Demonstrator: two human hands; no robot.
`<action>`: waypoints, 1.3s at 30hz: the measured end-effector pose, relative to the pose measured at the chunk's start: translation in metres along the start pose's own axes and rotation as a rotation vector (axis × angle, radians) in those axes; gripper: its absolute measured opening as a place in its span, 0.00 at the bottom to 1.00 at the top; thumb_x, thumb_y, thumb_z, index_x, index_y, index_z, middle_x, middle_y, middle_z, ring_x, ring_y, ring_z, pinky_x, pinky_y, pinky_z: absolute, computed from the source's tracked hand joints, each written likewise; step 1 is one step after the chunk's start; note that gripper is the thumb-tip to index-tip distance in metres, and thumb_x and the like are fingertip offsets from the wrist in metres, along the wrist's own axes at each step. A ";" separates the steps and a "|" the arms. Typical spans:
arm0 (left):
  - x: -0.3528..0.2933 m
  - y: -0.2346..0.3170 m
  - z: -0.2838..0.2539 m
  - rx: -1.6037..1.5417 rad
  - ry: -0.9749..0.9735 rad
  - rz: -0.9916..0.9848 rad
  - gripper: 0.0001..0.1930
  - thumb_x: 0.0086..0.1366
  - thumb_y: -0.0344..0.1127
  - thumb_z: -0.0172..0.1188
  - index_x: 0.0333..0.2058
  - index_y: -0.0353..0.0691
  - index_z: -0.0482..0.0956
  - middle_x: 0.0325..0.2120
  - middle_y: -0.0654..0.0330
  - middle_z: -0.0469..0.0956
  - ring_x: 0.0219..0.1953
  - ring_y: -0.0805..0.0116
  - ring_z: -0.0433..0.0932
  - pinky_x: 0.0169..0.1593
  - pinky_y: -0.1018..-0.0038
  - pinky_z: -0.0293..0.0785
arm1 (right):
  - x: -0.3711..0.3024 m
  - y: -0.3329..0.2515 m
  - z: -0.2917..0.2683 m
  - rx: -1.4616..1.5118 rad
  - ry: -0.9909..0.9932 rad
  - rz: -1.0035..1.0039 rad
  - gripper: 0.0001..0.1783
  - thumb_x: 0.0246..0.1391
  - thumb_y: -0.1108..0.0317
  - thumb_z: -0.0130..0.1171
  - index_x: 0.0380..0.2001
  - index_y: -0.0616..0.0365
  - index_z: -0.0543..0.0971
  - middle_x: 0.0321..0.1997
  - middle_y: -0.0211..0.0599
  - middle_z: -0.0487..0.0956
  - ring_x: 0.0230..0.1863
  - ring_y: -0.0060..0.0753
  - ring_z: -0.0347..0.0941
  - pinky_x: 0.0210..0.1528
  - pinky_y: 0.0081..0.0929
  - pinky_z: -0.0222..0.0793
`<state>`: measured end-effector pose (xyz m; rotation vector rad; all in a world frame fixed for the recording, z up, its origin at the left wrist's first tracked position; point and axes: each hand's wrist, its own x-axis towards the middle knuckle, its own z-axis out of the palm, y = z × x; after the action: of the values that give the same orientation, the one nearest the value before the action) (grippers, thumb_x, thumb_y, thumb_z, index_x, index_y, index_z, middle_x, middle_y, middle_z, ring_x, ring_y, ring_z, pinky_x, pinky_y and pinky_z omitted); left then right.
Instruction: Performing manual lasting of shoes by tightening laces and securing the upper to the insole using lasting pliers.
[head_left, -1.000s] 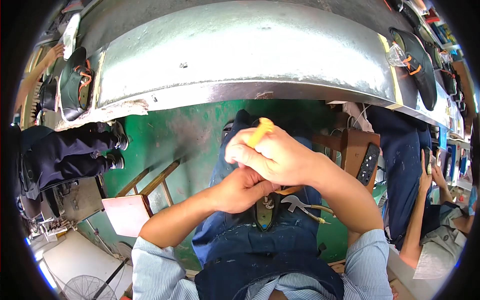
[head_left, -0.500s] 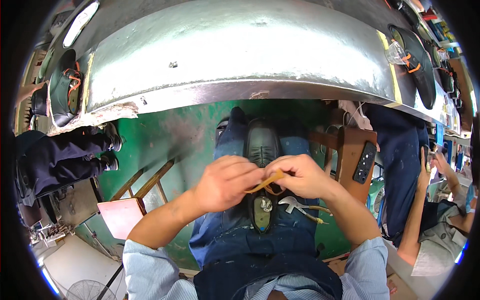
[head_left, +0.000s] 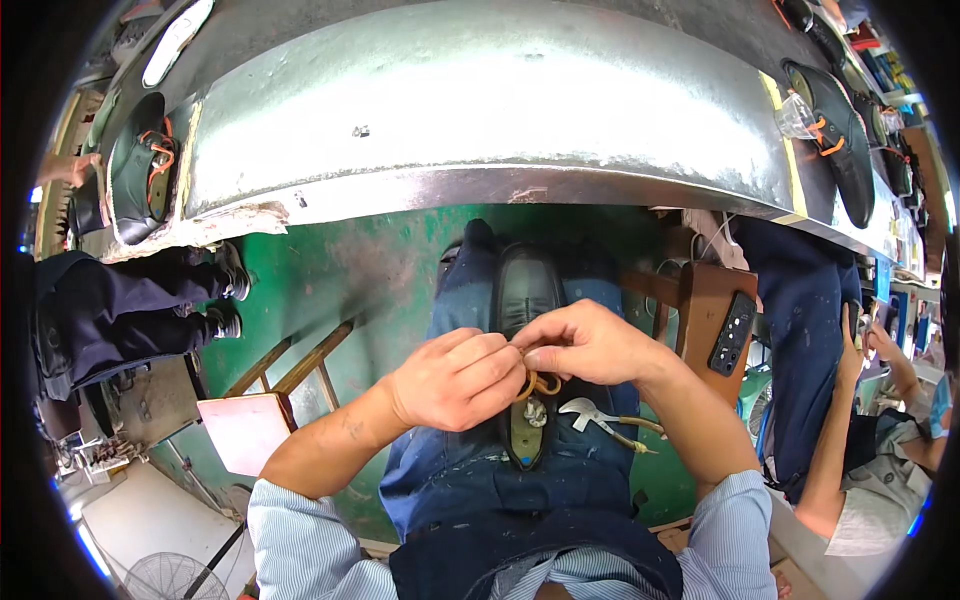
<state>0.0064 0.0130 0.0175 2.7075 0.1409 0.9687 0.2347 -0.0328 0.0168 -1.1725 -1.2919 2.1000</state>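
Observation:
A black shoe (head_left: 529, 290) lies along my lap, toe pointing away from me. Its opening shows a greenish insole with crumpled pale stuffing (head_left: 535, 410). My left hand (head_left: 455, 378) and my right hand (head_left: 592, 345) meet over the middle of the shoe, fingers pinched together. From beneath them comes a tan shoelace (head_left: 541, 386), curled in loops above the shoe's opening. The pinched ends are hidden by my fingers. Beside the shoe, to the right on my thigh, rest metal pincers (head_left: 592, 412) with yellowish handles.
Ahead runs a workbench with a shiny metal top (head_left: 480, 110). Dark shoes with orange laces lie at its left (head_left: 143, 175) and right (head_left: 835, 140). A pink-topped stool (head_left: 245, 432) stands at left, a brown stool with a black phone (head_left: 733, 332) at right. Other people work on both sides.
My hands have come closer together over the shoe. The lace, earlier stretched as a flat strip between my hands, now shows only as loops below them.

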 end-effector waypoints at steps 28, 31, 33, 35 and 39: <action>-0.041 0.039 0.005 -0.756 -0.112 -1.075 0.03 0.68 0.28 0.56 0.36 0.35 0.73 0.33 0.58 0.78 0.35 0.68 0.77 0.40 0.72 0.74 | -0.055 0.014 0.000 0.331 0.232 -0.289 0.06 0.64 0.75 0.52 0.42 0.62 0.75 0.31 0.33 0.76 0.33 0.21 0.74 0.37 0.20 0.70; -0.044 0.031 -0.005 -1.855 0.131 -1.634 0.06 0.69 0.29 0.56 0.32 0.35 0.73 0.32 0.62 0.75 0.29 0.75 0.73 0.32 0.78 0.69 | -0.065 0.025 -0.007 0.432 0.138 -0.260 0.06 0.59 0.77 0.52 0.33 0.63 0.79 0.27 0.32 0.75 0.31 0.20 0.73 0.34 0.21 0.69; -0.061 0.019 -0.002 -1.434 -0.097 -1.711 0.07 0.69 0.32 0.57 0.32 0.36 0.75 0.30 0.64 0.73 0.27 0.77 0.72 0.28 0.78 0.68 | -0.077 0.020 -0.016 0.163 0.128 -0.252 0.08 0.51 0.79 0.53 0.27 0.62 0.82 0.25 0.33 0.75 0.26 0.24 0.74 0.30 0.25 0.69; -0.072 0.016 -0.007 -1.004 -0.301 -1.737 0.08 0.70 0.35 0.58 0.33 0.37 0.77 0.28 0.66 0.72 0.25 0.79 0.70 0.25 0.78 0.66 | -0.082 0.020 -0.019 -0.708 0.205 -0.163 0.09 0.48 0.80 0.54 0.28 0.61 0.83 0.24 0.35 0.76 0.23 0.32 0.74 0.27 0.30 0.70; -0.052 0.015 -0.012 -1.217 -0.588 -1.307 0.09 0.66 0.36 0.64 0.34 0.36 0.84 0.30 0.66 0.75 0.23 0.80 0.69 0.23 0.81 0.65 | -0.045 0.037 0.006 -0.932 0.754 -0.405 0.05 0.48 0.78 0.60 0.28 0.62 0.84 0.29 0.37 0.80 0.25 0.35 0.77 0.27 0.27 0.72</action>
<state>-0.0416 -0.0085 -0.0007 1.1704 0.7487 -0.1887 0.2582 -0.0850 0.0059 -1.6184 -1.8938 0.5842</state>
